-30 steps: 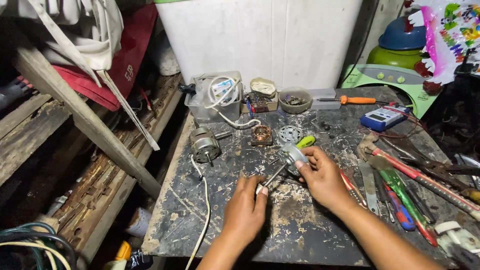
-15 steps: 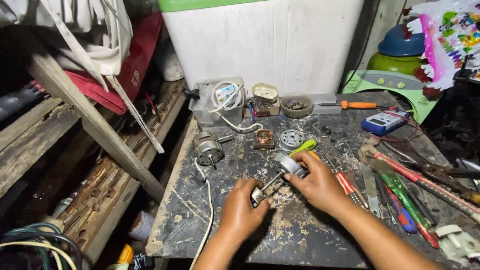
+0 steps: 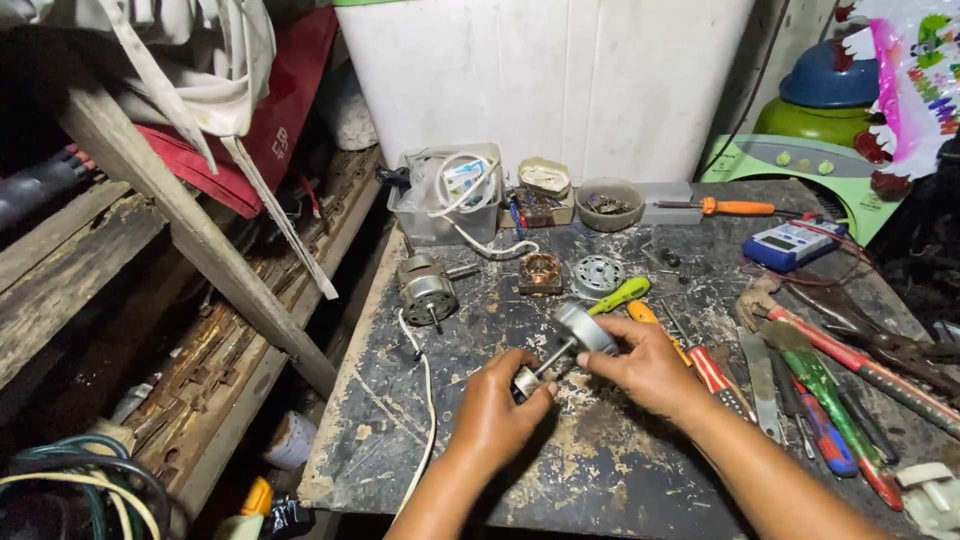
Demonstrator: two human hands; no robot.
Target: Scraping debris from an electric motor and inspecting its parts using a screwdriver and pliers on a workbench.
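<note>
Scarred and paint-flecked, the desk is carrying a motor rotor held just above it. The left hand is pinching the shaft's lower end; the right hand is clamping the round steel core. It is looking heavy, rigid and smooth, best gripped at both ends. Since half a second ago, both hands are sitting slightly lower in view.

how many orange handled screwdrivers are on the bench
2 that show clearly: one orange-handled screwdriver at the back by the white cabinet, another partly under the right hand. More may hide in the tool pile at right.
</note>
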